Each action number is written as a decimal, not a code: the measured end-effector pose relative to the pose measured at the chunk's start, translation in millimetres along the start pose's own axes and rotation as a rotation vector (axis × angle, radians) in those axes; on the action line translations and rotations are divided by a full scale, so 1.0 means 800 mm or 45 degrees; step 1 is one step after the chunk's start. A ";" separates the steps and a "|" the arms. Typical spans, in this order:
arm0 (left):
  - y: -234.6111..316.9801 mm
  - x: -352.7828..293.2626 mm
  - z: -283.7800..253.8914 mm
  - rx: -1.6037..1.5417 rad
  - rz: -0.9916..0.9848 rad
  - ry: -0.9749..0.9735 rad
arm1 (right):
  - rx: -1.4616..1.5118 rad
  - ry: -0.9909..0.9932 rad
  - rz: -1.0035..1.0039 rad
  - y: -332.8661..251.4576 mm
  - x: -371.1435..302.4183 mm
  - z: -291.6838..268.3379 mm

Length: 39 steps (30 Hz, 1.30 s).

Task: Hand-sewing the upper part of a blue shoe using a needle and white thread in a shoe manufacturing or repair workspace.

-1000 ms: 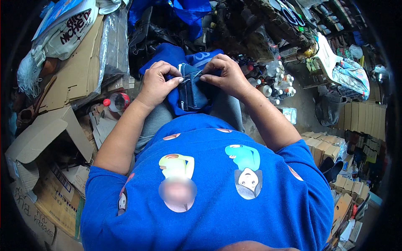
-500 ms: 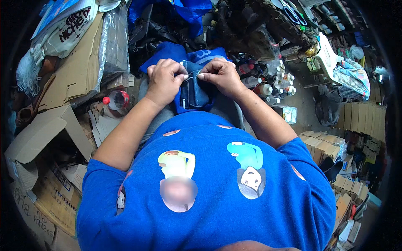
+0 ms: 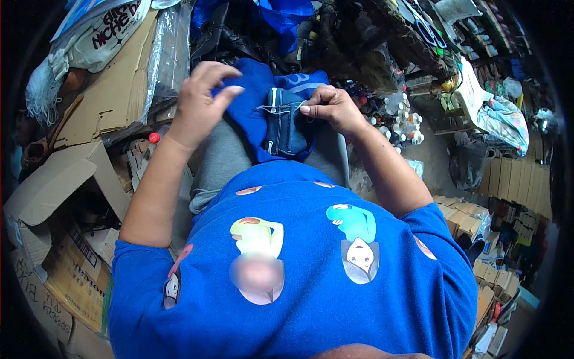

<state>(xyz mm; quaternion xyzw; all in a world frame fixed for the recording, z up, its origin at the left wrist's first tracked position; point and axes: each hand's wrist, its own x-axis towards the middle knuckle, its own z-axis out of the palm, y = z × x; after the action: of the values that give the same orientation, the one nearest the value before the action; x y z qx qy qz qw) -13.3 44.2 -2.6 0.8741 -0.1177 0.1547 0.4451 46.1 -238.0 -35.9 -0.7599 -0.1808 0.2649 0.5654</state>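
Observation:
A dark blue denim piece (image 3: 281, 134) with pale stitching and white-rimmed holes lies on my lap. It looks like a shoe upper, though its full shape is hidden. A thin whitish lace (image 3: 273, 110) runs across its upper part. At its right edge, my right hand (image 3: 339, 110) pinches the lace between thumb and forefinger. My left hand (image 3: 200, 110) is raised off to the left, apart from the piece, thumb and fingers spread with nothing visible between them. Bright blue cloth (image 3: 244, 107) lies under the denim, over my grey-trousered legs (image 3: 221, 152).
Flattened cardboard (image 3: 122, 90) and an open carton (image 3: 57, 179) stand to my left, with a red-capped bottle (image 3: 154, 137) near them. Several small bottles (image 3: 406, 122) cluster on the right. Beyond them is a white plastic chair (image 3: 469, 84) with cloth on it. Stacked boxes (image 3: 457, 215) sit lower right.
My left hand has let go at the denim piece and moved left, its fingers opening. My right hand keeps its pinch and has shifted slightly right. The lace now shows across the piece.

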 end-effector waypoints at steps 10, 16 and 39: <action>0.030 0.011 0.054 0.828 0.680 -0.415 | 0.092 0.014 0.058 -0.007 0.005 0.014; 0.027 0.014 0.056 0.861 0.778 -0.539 | 0.154 -0.036 0.118 -0.010 -0.002 0.003; 0.025 0.009 0.047 0.723 0.528 -0.497 | -1.506 -0.046 -0.720 -0.059 0.000 0.006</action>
<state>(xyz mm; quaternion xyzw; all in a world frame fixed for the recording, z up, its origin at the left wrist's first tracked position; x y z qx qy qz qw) -7.4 1.7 -5.7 0.9330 -0.3266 0.0986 0.1146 44.0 -220.4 8.5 -0.8612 -0.4983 -0.0254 0.0970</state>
